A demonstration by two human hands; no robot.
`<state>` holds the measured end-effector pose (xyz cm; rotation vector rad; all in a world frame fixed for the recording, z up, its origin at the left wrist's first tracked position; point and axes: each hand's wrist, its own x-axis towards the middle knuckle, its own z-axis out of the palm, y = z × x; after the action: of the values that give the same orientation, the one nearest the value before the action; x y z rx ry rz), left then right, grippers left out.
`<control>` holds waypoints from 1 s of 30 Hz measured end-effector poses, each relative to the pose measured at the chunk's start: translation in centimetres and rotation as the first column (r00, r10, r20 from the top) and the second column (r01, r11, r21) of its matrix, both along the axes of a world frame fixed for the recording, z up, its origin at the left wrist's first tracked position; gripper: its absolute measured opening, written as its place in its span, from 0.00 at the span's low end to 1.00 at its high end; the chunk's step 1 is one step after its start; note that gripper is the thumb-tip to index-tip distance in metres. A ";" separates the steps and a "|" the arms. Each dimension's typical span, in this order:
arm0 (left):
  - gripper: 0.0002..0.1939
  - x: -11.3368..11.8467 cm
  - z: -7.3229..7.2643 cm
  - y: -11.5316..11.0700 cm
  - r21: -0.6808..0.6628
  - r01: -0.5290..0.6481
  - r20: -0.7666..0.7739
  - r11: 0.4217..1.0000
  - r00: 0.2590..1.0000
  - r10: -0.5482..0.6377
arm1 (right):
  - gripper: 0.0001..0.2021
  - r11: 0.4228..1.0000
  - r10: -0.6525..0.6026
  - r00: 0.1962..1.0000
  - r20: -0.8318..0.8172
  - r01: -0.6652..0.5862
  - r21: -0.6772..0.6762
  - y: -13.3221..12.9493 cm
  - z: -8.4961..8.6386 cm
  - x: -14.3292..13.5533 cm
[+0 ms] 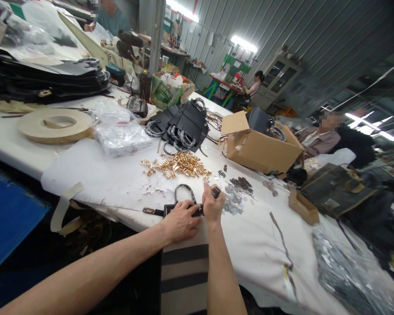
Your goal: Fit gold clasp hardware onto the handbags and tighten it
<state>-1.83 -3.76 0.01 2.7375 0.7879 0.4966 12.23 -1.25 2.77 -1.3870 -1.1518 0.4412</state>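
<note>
Near the front edge of the table, my left hand [183,222] lies palm down with its fingers stretched over a black leather bag piece [168,210]. A looped handle [185,187] in a black-and-white pattern stands up behind that piece, and a dark strap with a metal plate [149,211] sticks out to its left. My right hand [212,205] is closed around a tool with a short dark handle [216,191], whose tip is hidden at the piece. Just beyond both hands lies a heap of gold metal fittings [185,165]. Silver plates [233,199] lie right of my right hand.
Black bag pieces with handles [187,122] lie behind the gold heap, beside a cardboard box [262,146]. To the left are a tape roll [29,127], clear plastic bags [121,135] and stacked black material [49,81]. A plastic bag [344,271] lies front right. Other people sit farther back.
</note>
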 end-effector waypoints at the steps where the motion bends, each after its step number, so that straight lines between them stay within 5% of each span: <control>1: 0.12 0.0 0.0 0.0 -0.007 -0.003 -0.001 1.000 1.000 0.003 | 0.25 1.000 0.004 0.999 0.044 -0.004 0.001 -0.3 -0.2 -0.3; 5: 0.12 0.0 -0.1 0.0 -0.023 -0.005 0.004 1.000 1.000 0.005 | 0.25 0.997 -0.047 0.993 0.111 0.041 0.061 -1.5 -0.7 -1.0; 10: 0.12 -0.2 -0.1 -0.1 -0.011 -0.012 0.013 1.000 1.000 0.012 | 0.23 0.966 -0.075 0.978 -0.195 0.120 0.230 -2.6 0.3 -0.2; 13: 0.12 -0.2 -0.1 -0.2 -0.008 -0.014 0.020 1.000 1.000 0.014 | 0.23 0.932 -0.074 0.966 -0.247 0.155 0.328 -2.9 0.6 0.0; 18: 0.12 -0.3 0.1 -0.2 -0.016 -0.007 0.013 1.000 1.000 0.007 | 0.24 0.976 -0.116 0.972 -0.206 0.150 0.156 -2.8 -0.5 -0.7; 24: 0.12 -0.5 0.1 -0.4 -0.007 -0.009 0.026 1.000 1.000 0.009 | 0.24 0.936 -0.110 0.950 -0.293 0.198 0.291 -2.7 0.0 -0.5; 30: 0.14 -0.2 0.1 0.0 -0.027 0.007 0.039 1.000 0.999 -0.006 | 0.24 0.979 -0.125 0.964 -0.235 0.159 0.130 -2.8 -1.2 -0.5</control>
<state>-2.06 -3.75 0.13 2.6960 0.7702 0.5326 11.71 -4.07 1.57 -1.2456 -0.8751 0.3915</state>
